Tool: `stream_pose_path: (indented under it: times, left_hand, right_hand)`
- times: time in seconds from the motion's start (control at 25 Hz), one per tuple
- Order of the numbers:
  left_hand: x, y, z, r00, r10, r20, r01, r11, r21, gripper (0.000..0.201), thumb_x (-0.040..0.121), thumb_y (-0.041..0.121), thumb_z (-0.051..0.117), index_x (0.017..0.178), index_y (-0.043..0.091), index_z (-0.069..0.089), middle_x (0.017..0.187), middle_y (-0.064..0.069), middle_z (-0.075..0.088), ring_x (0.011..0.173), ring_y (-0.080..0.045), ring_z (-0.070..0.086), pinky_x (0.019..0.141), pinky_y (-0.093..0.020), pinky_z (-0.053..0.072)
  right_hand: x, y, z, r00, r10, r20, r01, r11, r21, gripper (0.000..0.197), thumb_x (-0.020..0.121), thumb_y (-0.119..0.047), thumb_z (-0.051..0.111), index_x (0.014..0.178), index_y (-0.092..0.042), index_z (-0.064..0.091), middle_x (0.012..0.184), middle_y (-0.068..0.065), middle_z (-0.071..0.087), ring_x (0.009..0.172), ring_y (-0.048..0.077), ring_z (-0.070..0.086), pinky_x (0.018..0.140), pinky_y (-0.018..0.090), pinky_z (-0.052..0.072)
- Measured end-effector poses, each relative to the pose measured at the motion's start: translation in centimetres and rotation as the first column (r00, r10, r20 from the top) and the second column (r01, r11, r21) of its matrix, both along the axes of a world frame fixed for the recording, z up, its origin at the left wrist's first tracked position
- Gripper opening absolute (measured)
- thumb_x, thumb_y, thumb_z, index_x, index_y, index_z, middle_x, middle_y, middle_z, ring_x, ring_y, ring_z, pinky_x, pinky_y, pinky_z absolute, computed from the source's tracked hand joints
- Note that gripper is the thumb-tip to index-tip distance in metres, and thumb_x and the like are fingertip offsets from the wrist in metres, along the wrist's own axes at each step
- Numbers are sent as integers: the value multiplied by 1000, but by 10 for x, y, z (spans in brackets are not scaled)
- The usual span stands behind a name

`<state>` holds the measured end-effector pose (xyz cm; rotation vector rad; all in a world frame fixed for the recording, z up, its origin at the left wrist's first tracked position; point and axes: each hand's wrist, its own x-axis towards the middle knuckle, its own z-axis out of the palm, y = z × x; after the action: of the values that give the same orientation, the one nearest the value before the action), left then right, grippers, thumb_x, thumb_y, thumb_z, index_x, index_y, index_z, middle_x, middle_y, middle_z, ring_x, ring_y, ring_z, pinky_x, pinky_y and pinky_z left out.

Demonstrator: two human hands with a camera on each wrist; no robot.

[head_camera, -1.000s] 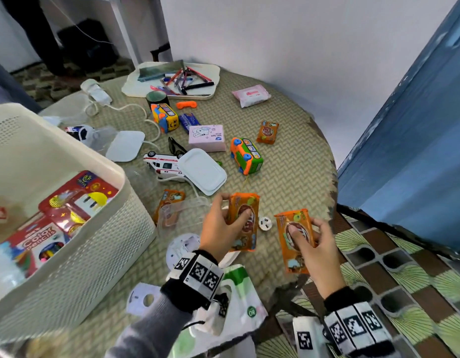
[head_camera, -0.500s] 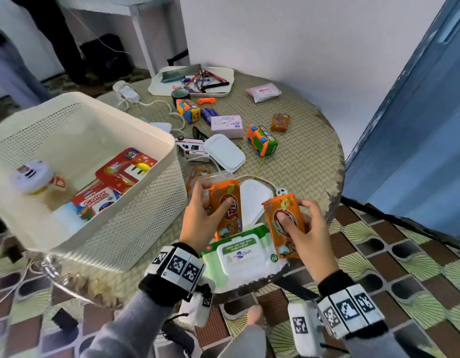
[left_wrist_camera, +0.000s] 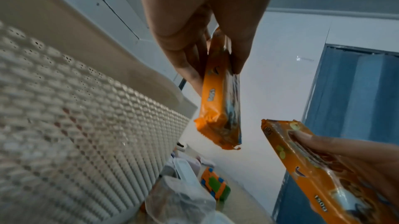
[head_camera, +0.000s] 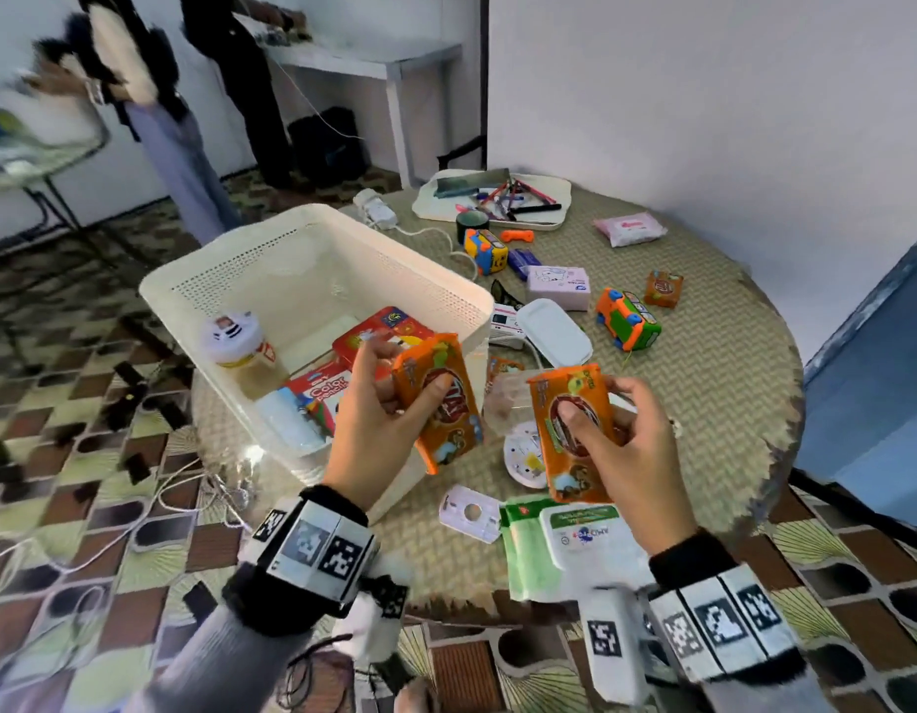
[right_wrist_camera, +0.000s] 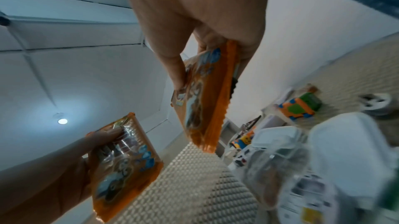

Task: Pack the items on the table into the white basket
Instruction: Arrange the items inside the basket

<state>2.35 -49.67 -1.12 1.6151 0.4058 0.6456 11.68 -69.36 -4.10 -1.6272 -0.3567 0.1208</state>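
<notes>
Orange print blurs on both snack packets; left hand (head_camera: 379,429) fingers pinch left packet (head_camera: 441,403) at the white basket (head_camera: 312,234) rim, right hand (head_camera: 626,455) fingers clamp right packet (head_camera: 575,429).

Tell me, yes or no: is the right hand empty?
No, the right hand grips an orange packet above the table.

A round bench covered in woven tan matting (head_camera: 703,393) stands against a plain white wall (head_camera: 703,95) beside a blue curtain (head_camera: 878,383). Brown-and-green patterned floor tiles (head_camera: 60,455) spread below. A white side table (head_camera: 374,59) stands behind; a round ceiling light (right_wrist_camera: 62,121) glows overhead.
</notes>
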Motion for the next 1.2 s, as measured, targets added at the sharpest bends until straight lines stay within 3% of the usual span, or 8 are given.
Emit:
stream_pose_path:
  times: [0.16,0.32,0.44,0.56,0.68,0.88,1.0,1.2]
  left_hand:
    - [-14,57,22,998,67,21,-68,998,19,32,82,12,69,90,24,41,79,-7,71,63,-14,68,50,-20,52]
    - [-26,122,38,994,108,26,-109,993,38,31,83,9,69,91,22,41,71,0,71,61,-10,67,54,-22,55]
    - [-31,162,41,985,170,2,-170,982,78,31,84,9,68,97,16,41,74,-4,68,58,-8,65,54,-22,56]
    - [-32,199,36,976,214,-44,-208,972,109,34,84,12,69,103,11,40,73,0,67,56,-6,64,53,-18,55]
    - [-26,228,28,969,217,-119,-202,971,127,35,84,15,68,104,11,40,77,1,68,67,-12,67,59,-23,58]
    - [-13,255,7,964,203,-172,-168,966,196,32,82,13,71,96,18,42,80,0,69,64,-3,67,55,-27,58]
    - [-11,259,-9,946,240,-216,-183,950,253,32,81,18,72,89,27,42,84,-6,70,74,-14,70,64,-39,60]
    - [-13,260,-20,924,314,-218,-224,907,355,35,77,18,77,93,17,46,85,-6,69,76,-29,65,70,-45,57]
  right_hand:
    - [0,75,32,992,52,116,-54,998,12,32,81,-26,73,105,-20,54,90,3,70,82,13,69,71,30,55]
    - [1,146,57,980,103,168,-108,994,20,32,81,-24,74,105,-18,53,85,0,69,75,9,68,65,26,56]
    - [4,185,71,964,144,223,-144,989,-15,35,81,-22,74,109,-14,54,90,-9,65,76,1,66,62,21,55]
    - [7,217,85,942,224,251,-210,974,-80,39,81,-22,74,112,-10,52,102,0,64,78,1,66,60,20,56]
    - [15,245,101,899,343,272,-286,931,-226,39,80,-22,75,110,-13,52,100,1,65,80,4,65,55,14,52]
    - [36,288,110,785,550,284,-416,808,-417,37,77,-20,77,104,-13,52,96,4,66,82,22,66,73,40,57]
    - [51,308,102,725,623,294,-427,741,-519,37,73,-22,80,97,-16,53,92,-2,64,80,21,65,73,36,54]
    - [72,328,82,692,681,238,-408,642,-649,43,68,-21,83,96,-19,50,87,5,66,75,19,61,64,29,47]
